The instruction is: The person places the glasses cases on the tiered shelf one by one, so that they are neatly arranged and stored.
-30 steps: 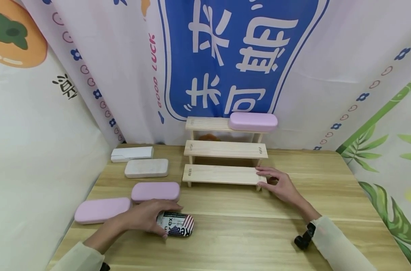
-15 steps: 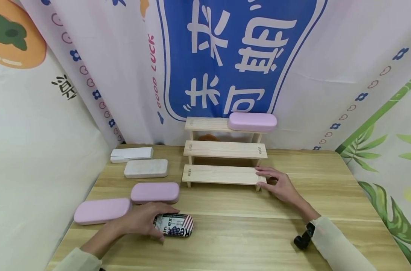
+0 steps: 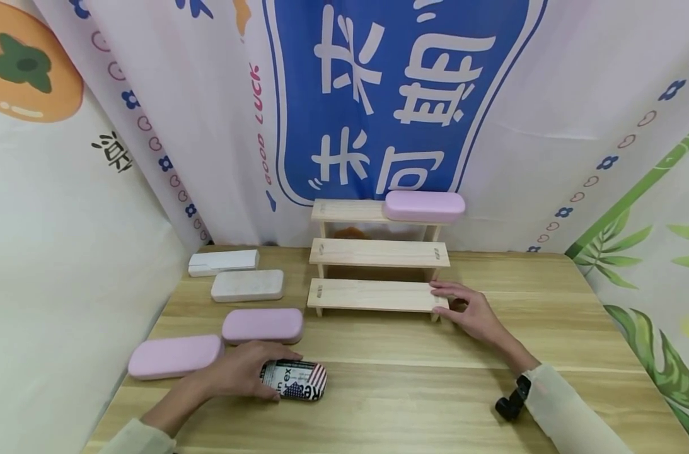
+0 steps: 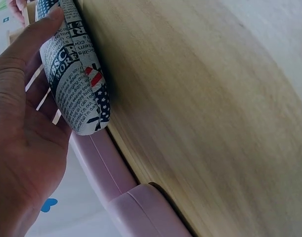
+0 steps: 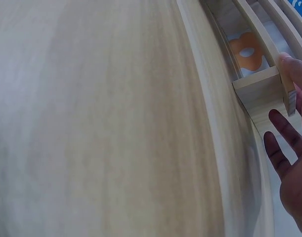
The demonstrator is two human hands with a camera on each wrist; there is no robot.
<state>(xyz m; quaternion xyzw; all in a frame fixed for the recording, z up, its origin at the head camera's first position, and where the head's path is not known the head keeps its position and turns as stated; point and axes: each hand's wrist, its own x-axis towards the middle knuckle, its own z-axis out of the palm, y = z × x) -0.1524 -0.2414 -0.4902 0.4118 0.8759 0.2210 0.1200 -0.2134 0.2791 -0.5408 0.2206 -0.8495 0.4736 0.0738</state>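
Observation:
A newsprint-patterned glasses case (image 3: 301,382) with flag prints lies near the front of the table. My left hand (image 3: 239,372) grips its left end, thumb on the near side and fingers on the far side. In the left wrist view, the thumb presses the printed case (image 4: 74,74) while the other fingers are partly hidden behind it. A three-tier wooden display stand (image 3: 372,295) stands at the back. My right hand (image 3: 471,315) holds the right end of its lowest board. The right wrist view has the thumb on that board (image 5: 262,37), with some fingers spread below.
Two pink glasses cases (image 3: 176,355) (image 3: 263,325) lie left of the stand, close to my left hand. Behind them are a pale grey case (image 3: 248,285) and a white case (image 3: 224,261). Another pink case (image 3: 425,206) sits on the top tier's right. A printed curtain (image 3: 236,126) hangs behind.
The head view shifts slightly. My left hand slides back a little on the patterned case, which stays about where it was. The right hand keeps its place on the stand.

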